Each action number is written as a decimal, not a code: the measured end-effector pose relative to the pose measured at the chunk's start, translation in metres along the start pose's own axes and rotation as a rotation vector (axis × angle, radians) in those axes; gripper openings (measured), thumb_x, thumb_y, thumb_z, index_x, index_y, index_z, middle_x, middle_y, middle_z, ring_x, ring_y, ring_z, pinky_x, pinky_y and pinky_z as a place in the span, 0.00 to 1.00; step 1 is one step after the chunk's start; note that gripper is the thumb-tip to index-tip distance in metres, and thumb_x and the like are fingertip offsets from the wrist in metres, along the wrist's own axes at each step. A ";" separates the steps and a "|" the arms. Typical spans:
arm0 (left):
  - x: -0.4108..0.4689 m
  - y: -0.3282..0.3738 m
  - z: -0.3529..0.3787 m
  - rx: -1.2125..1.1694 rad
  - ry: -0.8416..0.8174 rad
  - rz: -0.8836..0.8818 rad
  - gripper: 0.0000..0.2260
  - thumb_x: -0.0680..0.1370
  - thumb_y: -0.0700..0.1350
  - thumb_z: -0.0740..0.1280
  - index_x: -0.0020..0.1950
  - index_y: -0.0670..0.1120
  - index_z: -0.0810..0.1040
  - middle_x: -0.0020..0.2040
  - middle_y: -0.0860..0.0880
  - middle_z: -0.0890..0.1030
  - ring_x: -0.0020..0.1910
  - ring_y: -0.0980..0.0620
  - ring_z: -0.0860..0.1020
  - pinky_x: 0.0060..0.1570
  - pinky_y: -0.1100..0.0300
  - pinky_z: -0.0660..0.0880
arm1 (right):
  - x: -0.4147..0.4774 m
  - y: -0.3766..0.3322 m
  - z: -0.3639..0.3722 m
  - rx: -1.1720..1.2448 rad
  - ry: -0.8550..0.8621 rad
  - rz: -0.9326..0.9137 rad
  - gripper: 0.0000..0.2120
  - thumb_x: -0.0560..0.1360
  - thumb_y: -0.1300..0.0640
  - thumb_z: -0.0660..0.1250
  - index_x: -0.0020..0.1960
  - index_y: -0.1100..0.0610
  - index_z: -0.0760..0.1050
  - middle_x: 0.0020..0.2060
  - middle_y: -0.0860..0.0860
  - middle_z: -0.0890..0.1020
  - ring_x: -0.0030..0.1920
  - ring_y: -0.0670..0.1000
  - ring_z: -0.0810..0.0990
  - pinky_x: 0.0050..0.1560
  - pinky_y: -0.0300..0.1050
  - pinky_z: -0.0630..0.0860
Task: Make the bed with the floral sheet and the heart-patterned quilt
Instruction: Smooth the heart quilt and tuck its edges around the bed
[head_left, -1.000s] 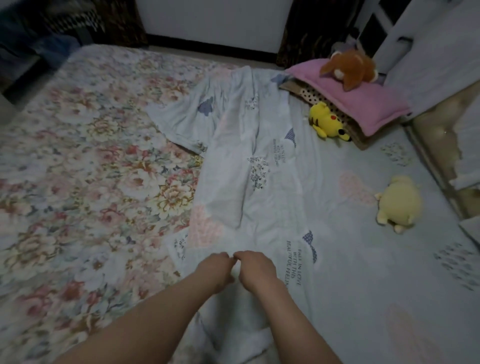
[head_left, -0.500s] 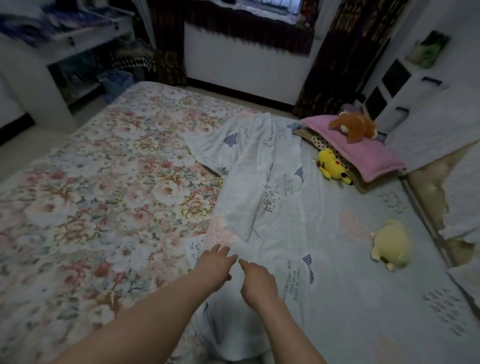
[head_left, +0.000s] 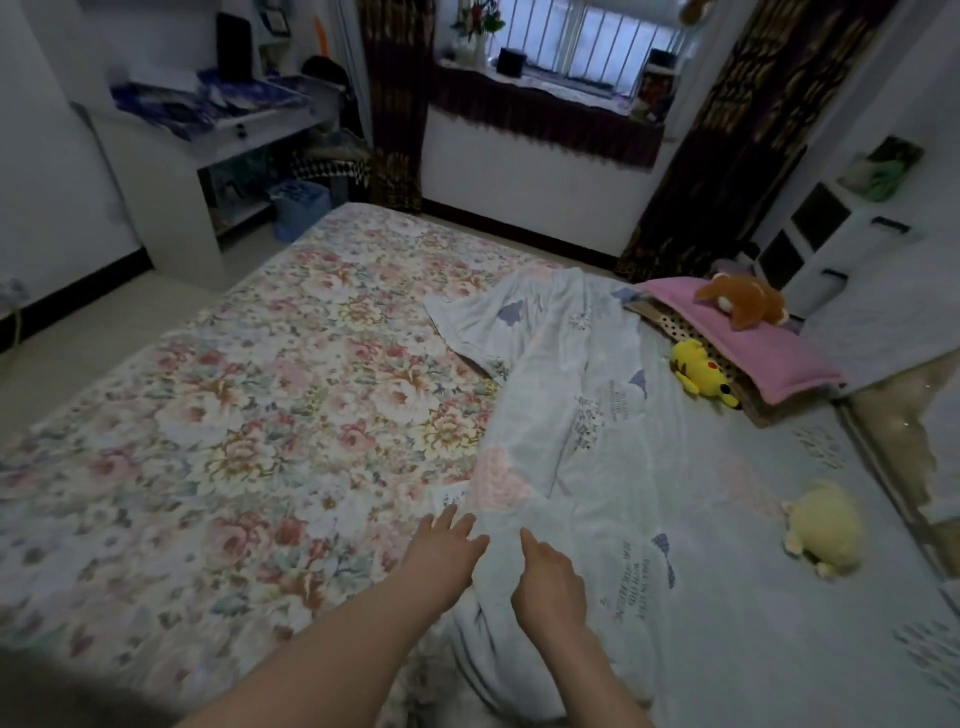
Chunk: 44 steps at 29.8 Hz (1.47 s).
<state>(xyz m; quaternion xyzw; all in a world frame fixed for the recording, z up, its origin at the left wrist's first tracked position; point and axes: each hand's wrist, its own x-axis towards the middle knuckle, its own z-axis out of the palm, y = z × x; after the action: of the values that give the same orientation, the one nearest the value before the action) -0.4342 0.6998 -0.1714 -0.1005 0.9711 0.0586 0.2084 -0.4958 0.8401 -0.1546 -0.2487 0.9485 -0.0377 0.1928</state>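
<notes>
Where both hands pinched one fold of the quilt (head_left: 597, 467) a second ago, they have now let go and drawn apart, and the view has lifted to take in the room. The quilt lies much as before: spread over the right half of the bed, its left part bunched into a long ridge, with one corner flopped onto the sheet (head_left: 260, 415). The sheet covers the left half of the bed.

The left hand (head_left: 449, 543) has an open grip, fingers spread and straight, at the quilt's left edge where it meets the sheet. I cannot tell if it touches the cloth. The right hand (head_left: 550, 577) is over the quilt's near end, index finger out, the other fingers loosely tucked under; its grip holds nothing.

Farther right, a pale plush (head_left: 826, 525) lies on the quilt. A yellow plush (head_left: 701, 366) leans against the pink pillow (head_left: 769, 343), which carries a brown plush (head_left: 743, 306).
</notes>
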 end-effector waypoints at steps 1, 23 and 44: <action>-0.006 -0.011 0.001 0.010 0.007 0.016 0.29 0.82 0.44 0.63 0.80 0.49 0.54 0.81 0.42 0.49 0.79 0.39 0.47 0.75 0.40 0.51 | -0.002 -0.009 0.002 0.008 0.009 0.028 0.33 0.79 0.61 0.57 0.80 0.50 0.49 0.72 0.51 0.68 0.71 0.53 0.66 0.68 0.48 0.67; -0.062 -0.212 -0.018 0.083 0.021 0.147 0.26 0.84 0.45 0.60 0.80 0.51 0.54 0.81 0.45 0.49 0.79 0.41 0.45 0.76 0.41 0.47 | -0.003 -0.187 0.029 0.003 0.135 0.174 0.31 0.78 0.61 0.57 0.79 0.51 0.54 0.64 0.53 0.74 0.64 0.55 0.72 0.58 0.47 0.72; -0.112 -0.350 -0.027 0.267 0.034 0.312 0.28 0.83 0.46 0.61 0.81 0.52 0.53 0.81 0.45 0.48 0.79 0.41 0.44 0.76 0.41 0.47 | -0.057 -0.314 0.074 -0.025 0.176 0.309 0.32 0.76 0.62 0.59 0.79 0.53 0.57 0.63 0.56 0.77 0.62 0.59 0.74 0.56 0.49 0.73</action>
<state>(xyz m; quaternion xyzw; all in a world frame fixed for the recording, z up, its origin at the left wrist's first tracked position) -0.2681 0.3739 -0.1254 0.0790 0.9774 -0.0408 0.1918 -0.2777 0.5953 -0.1503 -0.0982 0.9890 -0.0174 0.1093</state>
